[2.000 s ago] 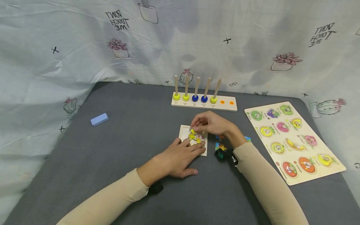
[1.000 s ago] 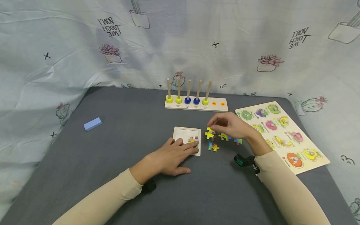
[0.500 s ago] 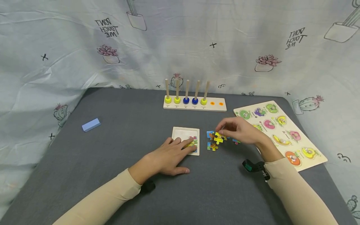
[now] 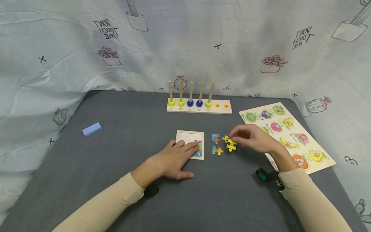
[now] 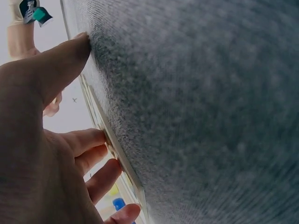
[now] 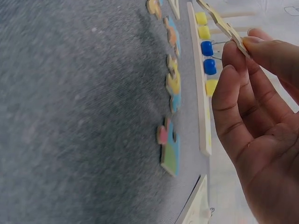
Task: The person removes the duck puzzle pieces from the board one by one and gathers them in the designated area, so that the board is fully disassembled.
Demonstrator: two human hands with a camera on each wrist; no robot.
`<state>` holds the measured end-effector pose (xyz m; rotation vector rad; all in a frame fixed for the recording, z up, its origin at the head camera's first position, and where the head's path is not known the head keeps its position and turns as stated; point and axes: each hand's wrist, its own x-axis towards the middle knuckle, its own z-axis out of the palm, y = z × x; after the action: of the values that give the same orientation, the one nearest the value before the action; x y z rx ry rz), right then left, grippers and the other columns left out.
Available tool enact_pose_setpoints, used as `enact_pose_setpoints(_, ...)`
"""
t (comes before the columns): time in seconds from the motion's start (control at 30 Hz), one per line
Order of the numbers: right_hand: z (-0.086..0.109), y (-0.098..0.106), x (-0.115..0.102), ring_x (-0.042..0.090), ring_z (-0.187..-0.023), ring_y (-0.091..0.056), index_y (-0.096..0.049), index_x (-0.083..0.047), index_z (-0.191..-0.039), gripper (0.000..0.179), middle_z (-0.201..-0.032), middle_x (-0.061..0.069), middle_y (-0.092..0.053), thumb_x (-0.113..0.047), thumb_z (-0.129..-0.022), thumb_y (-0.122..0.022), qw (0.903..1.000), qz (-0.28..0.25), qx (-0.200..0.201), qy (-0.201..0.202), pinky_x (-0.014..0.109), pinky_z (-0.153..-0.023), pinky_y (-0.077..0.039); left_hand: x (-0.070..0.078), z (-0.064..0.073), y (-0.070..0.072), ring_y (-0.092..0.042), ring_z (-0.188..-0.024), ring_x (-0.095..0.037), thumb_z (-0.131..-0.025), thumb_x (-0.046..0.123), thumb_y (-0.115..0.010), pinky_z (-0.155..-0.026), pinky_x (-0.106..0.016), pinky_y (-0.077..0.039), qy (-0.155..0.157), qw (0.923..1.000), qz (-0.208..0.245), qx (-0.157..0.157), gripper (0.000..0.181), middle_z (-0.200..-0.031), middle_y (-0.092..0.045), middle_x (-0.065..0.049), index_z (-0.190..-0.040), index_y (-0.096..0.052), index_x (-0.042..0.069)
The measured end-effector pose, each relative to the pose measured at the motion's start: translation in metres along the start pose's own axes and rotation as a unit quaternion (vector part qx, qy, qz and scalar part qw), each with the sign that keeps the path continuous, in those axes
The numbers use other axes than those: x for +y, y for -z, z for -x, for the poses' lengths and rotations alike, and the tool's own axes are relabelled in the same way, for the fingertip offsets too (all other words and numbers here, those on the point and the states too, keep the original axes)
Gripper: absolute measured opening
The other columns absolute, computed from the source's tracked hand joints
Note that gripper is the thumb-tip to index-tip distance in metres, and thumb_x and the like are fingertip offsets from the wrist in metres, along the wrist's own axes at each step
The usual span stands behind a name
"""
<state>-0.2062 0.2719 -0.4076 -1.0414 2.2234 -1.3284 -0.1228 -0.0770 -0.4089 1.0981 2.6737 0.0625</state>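
My left hand point(image 4: 173, 163) lies with extended fingers on a small white puzzle tray point(image 4: 185, 132). Under and beside its fingertips, a few joined jigsaw pieces point(image 4: 198, 153) fill the tray's right part, partly hidden. In the left wrist view, the fingertips point(image 5: 112, 165) touch the tray along its edge. To the right, my right hand point(image 4: 252, 138) pinches a yellow jigsaw piece point(image 4: 231, 146) between thumb and fingers. The right wrist view has this piece point(image 6: 225, 27) raised off the table. Loose jigsaw pieces point(image 4: 215, 138) lie between the tray and this hand, with a green-and-blue piece point(image 6: 170, 151) further right.
Behind the tray stands a peg board point(image 4: 199, 109) with upright sticks and yellow and blue rings. A fruit puzzle board point(image 4: 301, 151) lies at the right, partly behind the right forearm. On the left is a blue block point(image 4: 92, 129). A patterned curtain point(image 4: 174, 38) borders the grey table.
My right hand has carried the yellow jigsaw piece from over the tray to the right, above the loose pieces. The left hand stays on the tray, its fingers shifted slightly. The head view has shifted.
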Motion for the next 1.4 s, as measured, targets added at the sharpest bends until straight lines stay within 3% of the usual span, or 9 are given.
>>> enact_pose_setpoints(0.4,0.008,-0.003,0.008,0.027,-0.079,-0.064,-0.071,-0.008,-0.113,0.018,-0.099,0.009,-0.071,0.002,-0.100,-0.062,1.0000,0.003,0.004,0.002,0.033,-0.069,-0.055,-0.001,-0.002,-0.003,-0.041,-0.106,-0.016,-0.090,0.073,-0.060,-0.087,-0.039,-0.032,-0.006,1.0000,0.003,0.003,0.093,-0.170,-0.023,0.008,-0.163,-0.030,0.025)
enact_pose_setpoints(0.77,0.011,-0.005,0.004,0.024,-0.084,-0.067,-0.070,-0.008,-0.112,0.017,-0.100,0.008,-0.072,0.002,-0.100,-0.062,0.9999,0.005,0.009,-0.011,0.030,-0.073,-0.056,-0.001,-0.005,-0.001,-0.045,-0.118,-0.020,-0.092,0.073,-0.056,-0.089,-0.042,-0.037,-0.008,0.9998,-0.018,0.006,0.088,-0.169,-0.027,0.006,-0.162,-0.034,0.023)
enact_pose_setpoints(1.03,0.009,-0.008,0.004,0.021,-0.086,-0.069,-0.070,-0.002,-0.113,0.017,-0.101,0.013,-0.072,0.005,-0.100,-0.061,0.9999,-0.013,0.005,0.005,0.031,-0.075,-0.058,-0.003,-0.003,0.000,-0.046,-0.130,-0.024,-0.094,0.071,-0.055,-0.097,-0.048,-0.039,-0.011,0.9998,0.005,0.016,0.084,-0.166,-0.031,0.003,-0.161,-0.037,0.023)
enact_pose_setpoints(1.4,0.003,-0.020,0.011,0.022,-0.095,-0.073,-0.070,-0.002,-0.112,0.016,-0.107,0.014,-0.074,0.005,-0.099,-0.063,0.9995,-0.023,-0.023,0.003,0.029,-0.082,-0.059,0.000,0.004,-0.009,-0.046,-0.126,-0.021,-0.095,0.071,-0.053,-0.094,-0.045,-0.036,-0.006,0.9996,-0.016,0.023,0.087,-0.168,-0.028,0.004,-0.163,-0.030,0.023)
